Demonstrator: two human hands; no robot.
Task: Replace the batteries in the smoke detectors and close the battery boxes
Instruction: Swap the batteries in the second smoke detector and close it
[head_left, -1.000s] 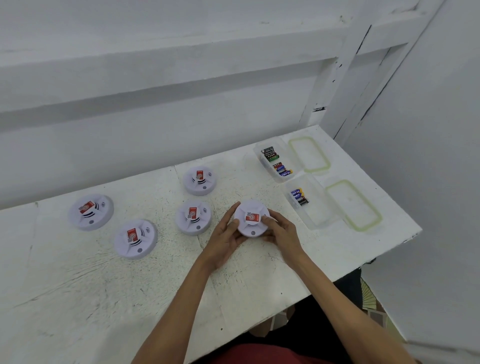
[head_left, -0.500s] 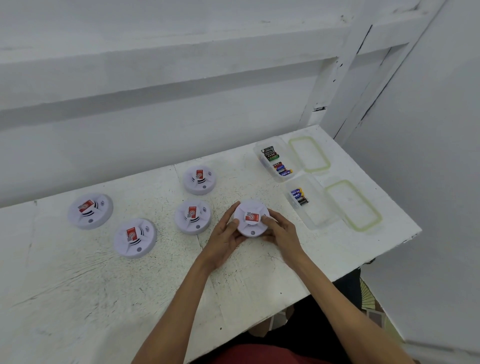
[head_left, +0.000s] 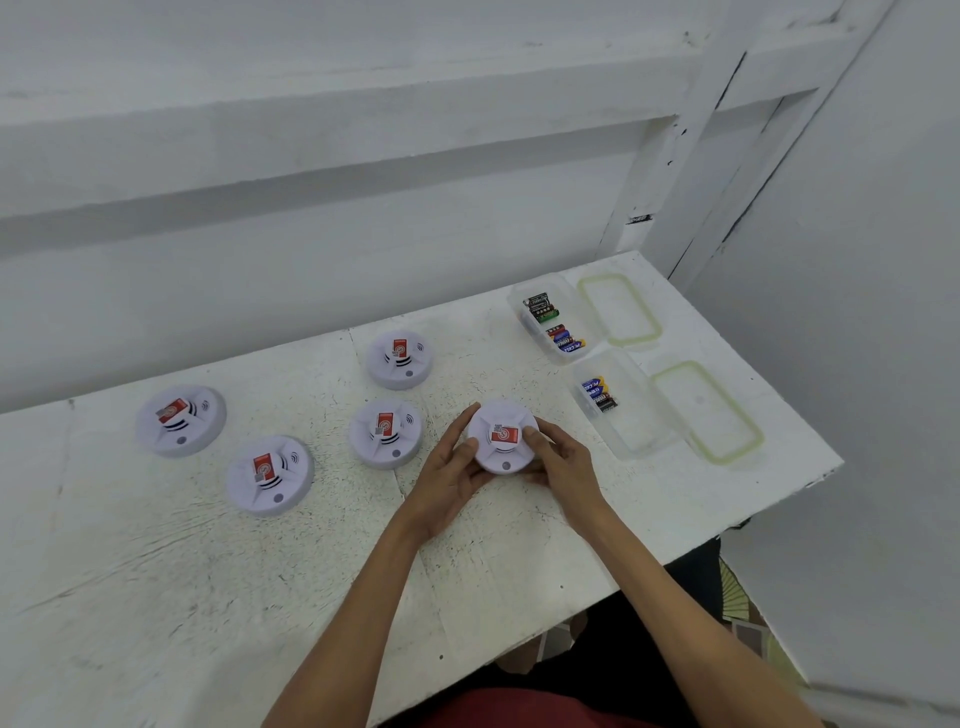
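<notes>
My left grip and right grip both hold one round white plastic smoke detector, fingers curled on its rim from either side and its red label facing up. It sits right of the middle of the white painted tabletop; I cannot tell whether it rests there or is lifted.

Near my right grip stands a clear plastic box with a few blue and black batteries bunched at its far end. Its green-rimmed lid lies flat just beside it on the right. Beyond it is a second clear box holding black-and-green batteries at the back and blue-and-red ones in front. Its own lid also lies at its right.

The tabletop's right edge runs just past the two lids, so there is little room that way, and the white wall closes the back. To my left lie four other white detectors, label-up: the nearest detector, one behind it, and a further pair well apart. The widest bare stretch is the near left — in front of those.
</notes>
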